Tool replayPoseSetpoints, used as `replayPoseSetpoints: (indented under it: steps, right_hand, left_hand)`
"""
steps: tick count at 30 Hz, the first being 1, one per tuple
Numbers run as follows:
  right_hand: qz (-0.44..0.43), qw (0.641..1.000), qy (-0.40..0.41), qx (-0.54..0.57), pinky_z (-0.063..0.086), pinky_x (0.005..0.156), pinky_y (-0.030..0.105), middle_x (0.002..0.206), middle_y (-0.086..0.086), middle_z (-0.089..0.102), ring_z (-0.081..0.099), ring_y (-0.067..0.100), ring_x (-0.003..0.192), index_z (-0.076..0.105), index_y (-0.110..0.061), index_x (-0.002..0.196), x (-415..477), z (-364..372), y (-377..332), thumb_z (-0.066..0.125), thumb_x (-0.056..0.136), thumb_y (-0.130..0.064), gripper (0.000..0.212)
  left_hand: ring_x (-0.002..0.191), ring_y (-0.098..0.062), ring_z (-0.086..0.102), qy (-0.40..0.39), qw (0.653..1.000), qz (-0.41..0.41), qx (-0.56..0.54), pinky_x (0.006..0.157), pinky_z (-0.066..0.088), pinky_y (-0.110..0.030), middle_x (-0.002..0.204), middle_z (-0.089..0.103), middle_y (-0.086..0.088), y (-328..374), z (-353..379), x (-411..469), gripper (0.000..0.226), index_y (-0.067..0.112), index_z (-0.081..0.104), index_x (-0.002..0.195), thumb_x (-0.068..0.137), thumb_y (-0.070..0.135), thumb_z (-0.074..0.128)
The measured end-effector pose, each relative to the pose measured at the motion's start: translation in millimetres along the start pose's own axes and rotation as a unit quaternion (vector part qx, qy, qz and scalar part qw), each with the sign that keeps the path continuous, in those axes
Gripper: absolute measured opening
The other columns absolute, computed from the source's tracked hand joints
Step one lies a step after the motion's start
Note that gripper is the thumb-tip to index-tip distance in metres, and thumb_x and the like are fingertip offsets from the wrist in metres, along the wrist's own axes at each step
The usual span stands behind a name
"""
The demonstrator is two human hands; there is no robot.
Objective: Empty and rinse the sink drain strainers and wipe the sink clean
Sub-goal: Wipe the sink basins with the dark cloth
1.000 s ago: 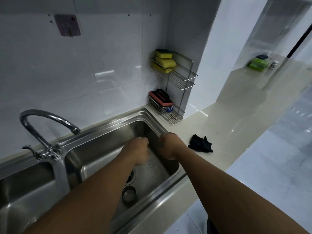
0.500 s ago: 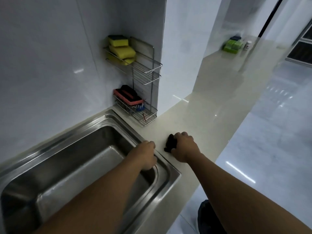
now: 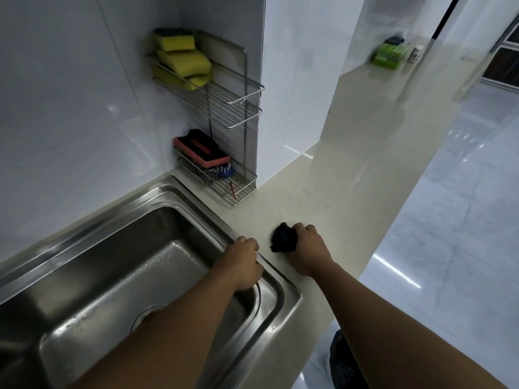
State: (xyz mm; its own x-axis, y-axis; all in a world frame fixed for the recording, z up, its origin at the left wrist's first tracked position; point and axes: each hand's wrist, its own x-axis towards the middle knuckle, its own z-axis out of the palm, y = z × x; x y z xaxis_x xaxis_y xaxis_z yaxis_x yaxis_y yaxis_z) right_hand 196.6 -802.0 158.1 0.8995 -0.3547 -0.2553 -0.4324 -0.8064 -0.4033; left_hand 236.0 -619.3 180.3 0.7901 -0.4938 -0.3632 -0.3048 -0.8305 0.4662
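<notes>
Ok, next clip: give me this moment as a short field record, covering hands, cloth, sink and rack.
left hand: closed, resting on the sink's right rim
right hand: gripping the black cloth
black cloth: bunched on the countertop, beside the sink
sink: basin wet, drain partly hidden by the left forearm
wire rack: yellow sponges on top shelf, pink-edged scrubber below

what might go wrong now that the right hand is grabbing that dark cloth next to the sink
1. The right hand covers only part of the crumpled black cloth on the pale countertop; a loose hold might let it drop.
2. The left hand rests on the stainless steel sink's rim, and water spots show in the basin, so it may slip.
3. The round drain opening is mostly hidden by the forearm, so debris there could be missed.
</notes>
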Motion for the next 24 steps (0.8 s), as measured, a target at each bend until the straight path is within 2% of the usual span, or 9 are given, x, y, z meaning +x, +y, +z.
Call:
replayPoseSetpoints:
  steps: [5,9,11,14,17,19,21,22,24]
  right_hand:
    - [-0.021,0.997,-0.003,0.075,0.039,0.071,0.03,0.114,0.009,0.051,0.053,0.025,0.09,0.049,-0.011,0.118,-6.9,-3.9,-16.0,0.066,0.085,-0.02,0.039]
    - [-0.085,0.985,-0.034,0.147,0.036,0.061,0.021,0.094,-0.006,0.056,0.055,0.013,0.082,0.049,-0.024,0.107,-28.2,-11.6,-54.5,0.069,0.077,-0.033,0.037]
    - [-0.113,0.978,-0.06,0.165,0.039,0.065,0.018,0.097,-0.006,0.058,0.057,0.013,0.086,0.048,-0.028,0.11,-41.7,-13.1,-78.1,0.07,0.08,-0.033,0.037]
    - [-0.138,0.972,-0.088,0.169,0.048,0.078,0.026,0.106,-0.002,0.064,0.061,0.019,0.097,0.056,-0.025,0.118,-59.0,-14.6,-112.0,0.071,0.085,-0.033,0.037]
    - [-0.155,0.962,-0.131,0.18,0.056,0.085,0.035,0.104,0.001,0.069,0.066,0.02,0.095,0.063,-0.023,0.114,-84.8,-18.6,-152.4,0.071,0.086,-0.031,0.03]
    - [-0.166,0.955,-0.143,0.2,0.057,0.071,0.027,0.09,-0.004,0.071,0.07,0.011,0.081,0.066,-0.025,0.102,-101.7,-18.5,-178.0,0.071,0.085,-0.026,0.017]
    - [-0.177,0.948,-0.142,0.222,0.051,0.052,0.017,0.076,-0.007,0.07,0.068,0.0,0.06,0.068,-0.025,0.092,-120.1,-17.9,-205.7,0.07,0.083,-0.022,0.01]
    - [-0.178,0.946,-0.14,0.231,0.049,0.046,0.018,0.072,-0.004,0.07,0.066,0.0,0.053,0.068,-0.022,0.091,-129.5,-17.7,-220.4,0.068,0.081,-0.022,0.01]
    - [-0.179,0.943,-0.14,0.241,0.051,0.045,0.027,0.07,0.002,0.072,0.069,0.015,0.055,0.07,-0.019,0.089,-146.2,-18.4,-247.7,0.062,0.075,-0.027,0.018]
  left_hand:
    - [0.116,-0.019,0.057,0.029,0.986,-0.063,-0.153,0.099,0.044,-0.027,0.13,0.059,-0.002,-5.0,-10.6,-3.2,0.045,0.017,0.056,0.133,0.089,0.029,0.062]
    - [0.107,-0.011,0.062,0.013,0.926,-0.096,-0.365,0.094,0.048,-0.034,0.119,0.064,0.016,-14.0,-28.4,-27.0,0.065,0.029,0.053,0.135,0.073,0.035,0.072]
    - [0.098,-0.007,0.064,0.028,0.911,-0.09,-0.401,0.081,0.054,-0.032,0.108,0.065,0.02,-23.9,-38.8,-46.7,0.068,0.035,0.056,0.129,0.063,0.038,0.074]
    - [0.096,-0.018,0.067,0.068,0.892,-0.112,-0.432,0.07,0.058,-0.035,0.114,0.065,0.006,-42.9,-54.7,-74.2,0.05,0.036,0.055,0.125,0.079,0.03,0.074]
    - [0.091,-0.022,0.067,0.122,0.884,-0.131,-0.431,0.065,0.058,-0.035,0.119,0.064,0.0,-68.5,-76.1,-111.6,0.039,0.029,0.057,0.129,0.092,0.02,0.066]
    - [0.092,-0.022,0.065,0.155,0.884,-0.134,-0.419,0.067,0.057,-0.036,0.121,0.062,0.0,-84.3,-90.5,-138.3,0.036,0.023,0.057,0.13,0.095,0.018,0.062]
    - [0.095,-0.027,0.067,0.186,0.879,-0.138,-0.418,0.075,0.059,-0.041,0.118,0.065,-0.003,-97.9,-105.4,-166.4,0.028,0.019,0.062,0.124,0.095,0.017,0.062]
    - [0.093,-0.03,0.069,0.203,0.874,-0.139,-0.419,0.077,0.059,-0.044,0.113,0.068,-0.007,-103.4,-113.2,-180.6,0.025,0.017,0.063,0.119,0.095,0.015,0.062]
    - [0.075,-0.025,0.07,0.241,0.861,-0.144,-0.424,0.067,0.06,-0.039,0.099,0.072,-0.012,-112.0,-127.4,-206.3,0.021,0.015,0.065,0.112,0.092,0.011,0.06]
